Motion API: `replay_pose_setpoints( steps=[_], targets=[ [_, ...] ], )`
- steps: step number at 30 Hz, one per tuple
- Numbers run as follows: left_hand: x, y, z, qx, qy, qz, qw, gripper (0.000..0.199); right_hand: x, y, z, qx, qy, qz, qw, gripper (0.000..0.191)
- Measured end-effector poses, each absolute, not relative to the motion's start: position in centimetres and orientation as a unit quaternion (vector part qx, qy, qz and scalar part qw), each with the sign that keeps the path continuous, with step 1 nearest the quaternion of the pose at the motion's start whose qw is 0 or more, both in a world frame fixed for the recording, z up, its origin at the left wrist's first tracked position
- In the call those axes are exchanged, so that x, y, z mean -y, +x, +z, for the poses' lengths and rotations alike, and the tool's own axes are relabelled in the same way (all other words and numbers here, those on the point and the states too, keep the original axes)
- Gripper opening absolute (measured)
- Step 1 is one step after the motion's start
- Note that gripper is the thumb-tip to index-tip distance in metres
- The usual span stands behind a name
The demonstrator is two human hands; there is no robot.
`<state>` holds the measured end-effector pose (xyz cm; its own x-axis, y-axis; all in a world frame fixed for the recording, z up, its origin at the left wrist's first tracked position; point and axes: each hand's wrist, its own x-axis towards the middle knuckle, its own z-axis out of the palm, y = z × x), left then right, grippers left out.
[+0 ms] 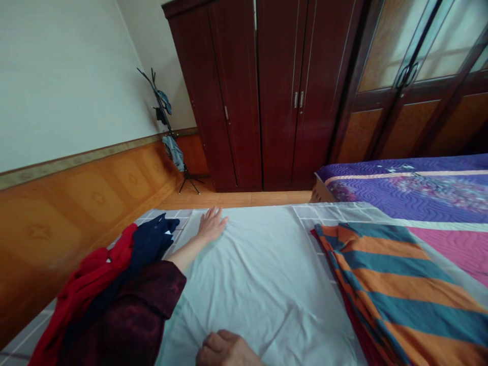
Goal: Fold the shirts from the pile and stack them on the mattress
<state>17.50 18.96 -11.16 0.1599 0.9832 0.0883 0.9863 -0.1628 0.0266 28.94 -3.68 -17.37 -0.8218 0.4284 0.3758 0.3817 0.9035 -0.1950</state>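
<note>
A pale white cloth garment [263, 264] is spread out in front of me, with creases across its near half. My left hand [212, 225] rests flat on its far left part, fingers spread. At the bottom of the view, my right hand [229, 349] is closed over the near part of the cloth. Its fingertips are hidden, so what they pinch, if anything, cannot be made out. Left of the cloth lie a dark navy garment [152, 239] and a red garment [102, 269], partly behind my maroon sleeve. To the right lies a folded orange and teal striped garment [404, 274].
The garments lie on a grey checked sheet [343, 211]. A purple flowered bedcover [419, 183] adjoins at the right. Dark red wardrobes [274, 96] stand beyond, with a black coat stand [168, 119] in the corner beside the wood-panelled wall [95, 198].
</note>
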Motion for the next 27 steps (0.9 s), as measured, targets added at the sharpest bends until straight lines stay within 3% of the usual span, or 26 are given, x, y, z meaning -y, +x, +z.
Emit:
replay_pose_setpoints(
  steps=[4, 13, 19, 22, 27],
  targets=[
    [-15.6, 19.6, -10.7, 0.563, -0.826, 0.004, -0.025, 0.066, 4.3, 30.7, -15.7, 0.962, -0.145, 0.020, 0.232, 0.037],
    [-4.9, 16.4, -6.3, 0.489, -0.870, -0.014, -0.061, 0.068, 5.8, 33.2, -10.5, 0.959, -0.160, 0.126, 0.196, 0.002],
    [4.1, 11.9, -9.2, 0.480, -0.875, 0.016, -0.060, 0.064, 6.0, 33.1, -10.1, 0.941, -0.229, 0.130, 0.211, 0.014],
    [6.5, 11.2, -7.8, 0.478, -0.877, -0.041, -0.024, 0.067, 6.7, 33.3, -8.2, 0.943, -0.218, 0.112, 0.224, 0.017],
    [14.5, 9.8, -4.2, 0.362, -0.924, -0.114, -0.045, 0.054, 10.9, 35.3, -3.7, 0.946, -0.214, 0.112, 0.218, 0.017]
  ],
)
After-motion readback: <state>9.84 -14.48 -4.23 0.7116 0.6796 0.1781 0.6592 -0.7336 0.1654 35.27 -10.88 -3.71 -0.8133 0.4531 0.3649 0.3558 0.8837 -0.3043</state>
